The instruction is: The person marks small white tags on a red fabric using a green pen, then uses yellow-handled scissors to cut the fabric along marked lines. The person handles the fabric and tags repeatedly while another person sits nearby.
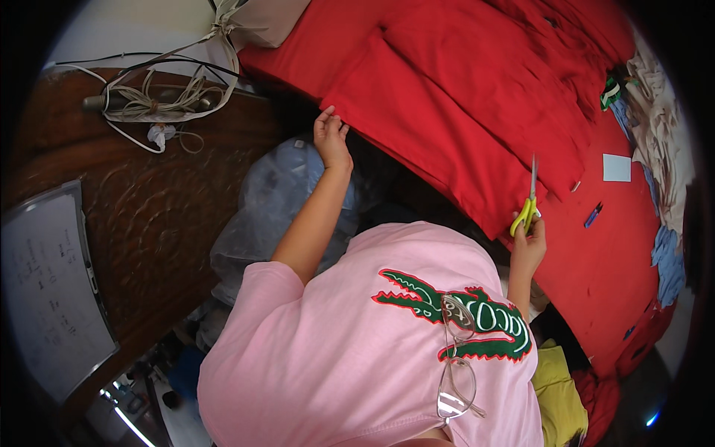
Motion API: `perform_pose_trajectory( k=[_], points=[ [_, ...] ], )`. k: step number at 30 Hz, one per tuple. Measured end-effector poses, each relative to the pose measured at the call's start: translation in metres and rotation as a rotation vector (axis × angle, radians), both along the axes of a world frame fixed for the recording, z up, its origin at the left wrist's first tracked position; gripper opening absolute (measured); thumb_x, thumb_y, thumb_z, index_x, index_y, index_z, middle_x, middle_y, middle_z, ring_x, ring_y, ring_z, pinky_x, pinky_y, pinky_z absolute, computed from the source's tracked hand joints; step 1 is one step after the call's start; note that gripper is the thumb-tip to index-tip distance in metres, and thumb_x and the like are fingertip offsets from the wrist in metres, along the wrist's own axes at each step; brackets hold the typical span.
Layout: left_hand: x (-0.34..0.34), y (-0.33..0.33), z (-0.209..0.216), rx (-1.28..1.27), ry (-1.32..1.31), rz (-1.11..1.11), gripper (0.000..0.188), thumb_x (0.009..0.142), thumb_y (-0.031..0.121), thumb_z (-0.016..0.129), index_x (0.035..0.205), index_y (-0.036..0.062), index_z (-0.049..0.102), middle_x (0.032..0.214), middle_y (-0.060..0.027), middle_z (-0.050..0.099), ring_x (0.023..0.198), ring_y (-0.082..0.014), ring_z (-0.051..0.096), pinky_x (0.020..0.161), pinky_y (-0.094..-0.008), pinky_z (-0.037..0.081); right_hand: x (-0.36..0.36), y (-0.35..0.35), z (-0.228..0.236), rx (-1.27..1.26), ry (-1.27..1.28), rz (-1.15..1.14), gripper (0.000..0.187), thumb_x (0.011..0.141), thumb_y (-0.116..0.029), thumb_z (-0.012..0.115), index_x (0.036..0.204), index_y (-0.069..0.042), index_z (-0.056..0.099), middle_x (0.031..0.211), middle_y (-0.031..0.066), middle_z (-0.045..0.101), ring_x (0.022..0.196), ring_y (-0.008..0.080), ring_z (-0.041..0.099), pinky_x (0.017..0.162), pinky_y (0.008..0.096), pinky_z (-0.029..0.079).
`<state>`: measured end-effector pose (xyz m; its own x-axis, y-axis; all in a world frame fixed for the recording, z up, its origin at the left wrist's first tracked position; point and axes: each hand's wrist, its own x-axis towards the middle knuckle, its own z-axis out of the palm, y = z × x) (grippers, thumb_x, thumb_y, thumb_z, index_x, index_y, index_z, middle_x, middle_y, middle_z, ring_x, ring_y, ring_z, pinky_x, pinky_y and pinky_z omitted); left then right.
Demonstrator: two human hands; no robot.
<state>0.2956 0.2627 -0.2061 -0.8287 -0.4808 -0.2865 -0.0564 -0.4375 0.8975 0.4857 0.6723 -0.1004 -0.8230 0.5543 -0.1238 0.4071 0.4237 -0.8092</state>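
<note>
A wide red cloth [447, 112] lies spread over the table, its near edge running slantwise in front of me. At the left corner of that edge my left hand [333, 139] pinches the fabric between its fingertips. My right hand [527, 246], at the cloth's near right corner, grips a pair of scissors [526, 211] with yellow-green handles. Their blades point away from me, over the red fabric, and look closed. Part of the right fingers is hidden behind the handles.
Right of the cloth lie a pale square of paper [617, 167], a small blue-purple tool [593, 215] and crumpled beige fabric [659, 112]. Bundled cables [160, 104] and a whiteboard [56, 290] stand at left, near a clear plastic bag [261, 201]. Yellow cloth [558, 395] hangs lower right.
</note>
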Motion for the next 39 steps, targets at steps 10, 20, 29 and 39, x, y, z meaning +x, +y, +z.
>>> perform_pose_trajectory(
  k=[10,20,29,39],
  points=[
    [-0.015,-0.002,0.021,-0.045,0.010,-0.105,0.040,0.096,-0.006,0.070,0.134,0.0043,0.066,0.099,0.0022,0.063,0.091,-0.0053,0.059,0.085,-0.0218,0.050,-0.062,-0.029,0.006,-0.151,-0.047,0.207,0.019,0.100,-0.006,0.071,0.116,0.005,0.067,0.088,0.0014,0.070,0.081,0.0085,0.063,0.075,0.0251,0.052],
    [-0.031,0.003,0.092,-0.287,0.312,-0.388,0.064,0.091,-0.018,0.069,0.149,-0.0005,0.051,0.122,-0.0085,0.068,0.109,-0.0128,0.067,0.099,-0.0261,0.056,-0.151,-0.137,0.037,0.247,0.041,0.834,0.037,0.084,-0.029,0.080,0.108,-0.003,0.069,0.081,0.0120,0.066,0.079,0.0319,0.063,0.079,0.0440,0.047],
    [-0.038,0.008,0.113,-0.222,0.396,-0.446,0.070,0.091,-0.019,0.067,0.154,0.0012,0.045,0.127,-0.0123,0.069,0.117,-0.0157,0.067,0.103,-0.0298,0.058,-0.203,-0.164,0.034,0.222,0.092,0.922,0.034,0.084,-0.029,0.081,0.105,-0.005,0.069,0.076,0.0123,0.063,0.076,0.0322,0.060,0.077,0.0440,0.045],
    [-0.044,0.006,0.111,-0.269,0.400,-0.475,0.071,0.091,-0.020,0.067,0.156,0.0012,0.043,0.124,-0.0117,0.069,0.115,-0.0146,0.068,0.102,-0.0285,0.058,-0.209,-0.157,0.028,0.107,0.053,0.923,0.029,0.084,-0.024,0.080,0.105,-0.006,0.071,0.076,0.0124,0.065,0.072,0.0305,0.058,0.079,0.0407,0.042]
  ],
)
